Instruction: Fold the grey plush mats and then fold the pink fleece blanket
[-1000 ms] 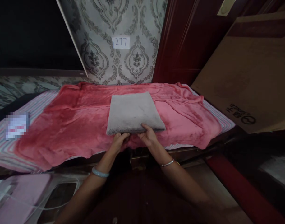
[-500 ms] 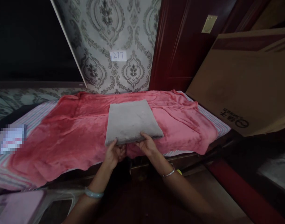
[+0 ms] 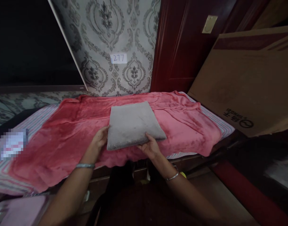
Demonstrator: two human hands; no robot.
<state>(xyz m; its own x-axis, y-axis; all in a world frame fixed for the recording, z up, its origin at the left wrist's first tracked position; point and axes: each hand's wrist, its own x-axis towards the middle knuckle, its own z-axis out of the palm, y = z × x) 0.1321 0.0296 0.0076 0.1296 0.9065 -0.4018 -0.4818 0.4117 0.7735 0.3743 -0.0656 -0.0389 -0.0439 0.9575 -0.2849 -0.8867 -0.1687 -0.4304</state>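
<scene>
A flat, squarish grey cushion (image 3: 132,124) with a plush surface lies over a red-pink fleece blanket (image 3: 179,125). My right hand (image 3: 151,148) grips its front edge, right of the middle, with the thumb on top and the fingers underneath. At the cushion's left edge, my left hand (image 3: 101,137) is closed on the side, its fingers partly hidden by the cushion and the hand itself. Whether the cushion's front is lifted off the blanket is hard to judge.
Under the blanket is a striped sheet (image 3: 222,127). A large cardboard box (image 3: 257,81) leans at the right, beside a dark red door (image 3: 174,47). A black screen (image 3: 33,44) hangs at the left. A pink surface (image 3: 26,207) is at the lower left.
My left hand has moved from the cushion's front edge up to its left edge. My right hand keeps its grip on the front edge. The cushion has hardly shifted.
</scene>
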